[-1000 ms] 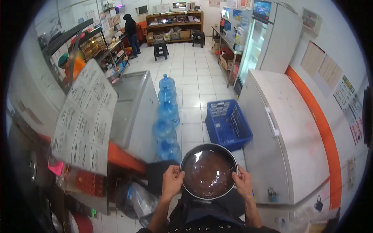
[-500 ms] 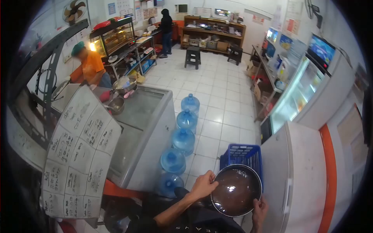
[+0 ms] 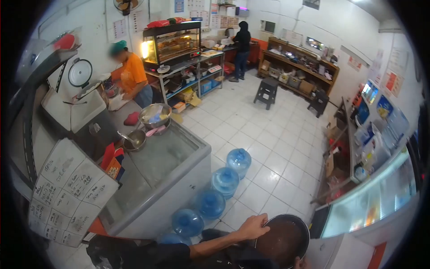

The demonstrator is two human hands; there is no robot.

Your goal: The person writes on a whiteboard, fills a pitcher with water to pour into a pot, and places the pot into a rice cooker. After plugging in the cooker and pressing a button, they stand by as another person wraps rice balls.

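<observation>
A round dark pot (image 3: 283, 240) with brown liquid in it is held low in front of me. My left hand (image 3: 254, 227) has its fingers closed on the pot's left rim or handle. At the lower right edge of the pot, my right hand (image 3: 299, 263) grips its near side; most of that hand is cut off by the bottom of the view. The pot's lower part is hidden.
Several blue water jugs (image 3: 210, 204) line the side of a chest freezer (image 3: 179, 179). On it lie metal bowls (image 3: 135, 140). A glass-door fridge (image 3: 367, 197) stands right. Black stools (image 3: 266, 93) are ahead. A person in orange (image 3: 133, 74) works left; another in black (image 3: 242, 42) stands far back.
The view has swung left and up, so the pot now sits lower in it. The blue crate behind the pot is out of sight. Both hands keep their hold.
</observation>
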